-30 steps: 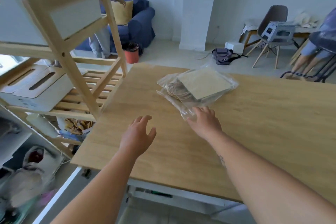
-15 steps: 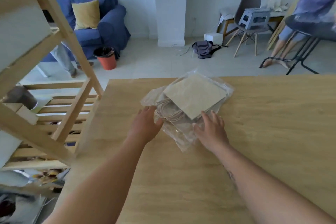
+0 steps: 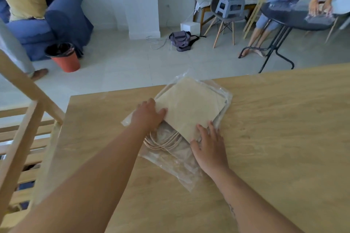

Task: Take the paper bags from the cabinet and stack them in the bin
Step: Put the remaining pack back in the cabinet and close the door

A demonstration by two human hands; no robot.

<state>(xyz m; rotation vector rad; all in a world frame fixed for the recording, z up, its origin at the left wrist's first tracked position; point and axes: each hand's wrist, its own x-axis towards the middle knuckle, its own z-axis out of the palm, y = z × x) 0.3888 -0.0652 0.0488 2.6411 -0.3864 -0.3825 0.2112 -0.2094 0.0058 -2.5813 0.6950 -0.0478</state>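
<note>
**Bagged stack, both hands on**

Flat tan paper bags (image 3: 189,108) in a clear, slippery plastic sleeve (image 3: 176,162) lie on the pale wooden table (image 3: 284,138). Light and floppy, likely to slide; best taken at opposite edges. Left hand (image 3: 147,115) and right hand (image 3: 210,149) lie spread flat on the stack, gripping nothing.

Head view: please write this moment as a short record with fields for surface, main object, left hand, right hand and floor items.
surface: light wooden table
main object: flat brown paper bags with twine handles, in a clear plastic wrapper, lying on the table
left hand: left hand flat on the pack's left edge
right hand: right hand flat on the pack's near corner
floor items: orange waste bin with black liner, grey bag
</note>
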